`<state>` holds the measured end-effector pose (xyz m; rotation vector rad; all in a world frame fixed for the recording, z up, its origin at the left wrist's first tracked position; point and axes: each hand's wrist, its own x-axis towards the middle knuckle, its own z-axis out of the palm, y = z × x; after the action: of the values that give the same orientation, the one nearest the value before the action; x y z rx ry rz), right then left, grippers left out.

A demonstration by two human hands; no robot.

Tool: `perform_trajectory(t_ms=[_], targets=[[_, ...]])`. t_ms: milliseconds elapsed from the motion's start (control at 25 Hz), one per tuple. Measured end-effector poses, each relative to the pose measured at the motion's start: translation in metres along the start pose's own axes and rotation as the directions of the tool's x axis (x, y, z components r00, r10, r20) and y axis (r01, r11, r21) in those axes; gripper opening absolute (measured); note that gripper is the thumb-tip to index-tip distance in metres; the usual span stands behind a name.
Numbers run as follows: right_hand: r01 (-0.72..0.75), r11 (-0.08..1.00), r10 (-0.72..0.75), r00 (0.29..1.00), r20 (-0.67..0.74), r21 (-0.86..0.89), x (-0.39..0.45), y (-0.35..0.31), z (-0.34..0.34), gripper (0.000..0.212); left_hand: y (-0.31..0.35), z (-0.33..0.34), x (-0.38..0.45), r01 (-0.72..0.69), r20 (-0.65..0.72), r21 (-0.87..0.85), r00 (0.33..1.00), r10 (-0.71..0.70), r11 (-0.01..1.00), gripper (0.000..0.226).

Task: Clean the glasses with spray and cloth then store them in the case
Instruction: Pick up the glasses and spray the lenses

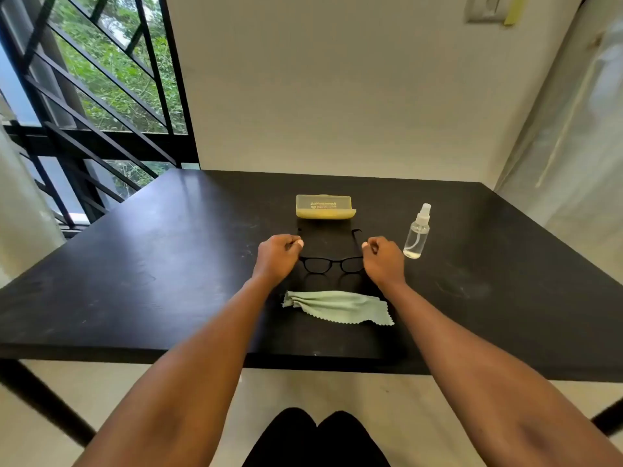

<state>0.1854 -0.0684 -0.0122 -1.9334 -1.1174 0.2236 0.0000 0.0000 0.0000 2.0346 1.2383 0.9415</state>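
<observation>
Glasses [330, 263] on black table [135, 264], temples open; left hand [277, 256] and right hand [382, 259] each pinch 1 temple; yellow case [324, 207] behind, open, contents indiscernible; spray bottle [417, 234] right, nearly empty; green cloth [337, 305] nearest.

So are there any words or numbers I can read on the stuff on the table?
Yellow glasses case: some lines of print on its lid, upside down from here and too small and blurred to read.
Spray bottle: clear, no label visible.
Green cloth and glasses: no writing visible.
</observation>
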Motion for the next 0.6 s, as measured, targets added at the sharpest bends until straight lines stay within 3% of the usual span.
perform_trajectory(t_ms=[280, 480, 600], targets=[[-0.179, 0.947, 0.182, 0.983, 0.012, 0.267, 0.004, 0.0, 0.001, 0.026, -0.01, 0.006, 0.001, 0.156, 0.077, -0.243, 0.987, -0.141, 0.957, 0.025], [-0.221, 0.914, 0.233, 0.973, 0.005, 0.34, 0.007, 0.002, 0.0, 0.024, -0.005, 0.006, 0.002, 0.254, 0.167, -0.514, 0.967, -0.195, 0.82, 0.025], [-0.216, 0.886, 0.239, 0.971, -0.004, 0.41, 0.009, -0.003, -0.006, 0.02, -0.002, 0.0, 0.001, 0.289, 0.26, -0.61, 0.953, -0.158, 0.738, 0.029]])
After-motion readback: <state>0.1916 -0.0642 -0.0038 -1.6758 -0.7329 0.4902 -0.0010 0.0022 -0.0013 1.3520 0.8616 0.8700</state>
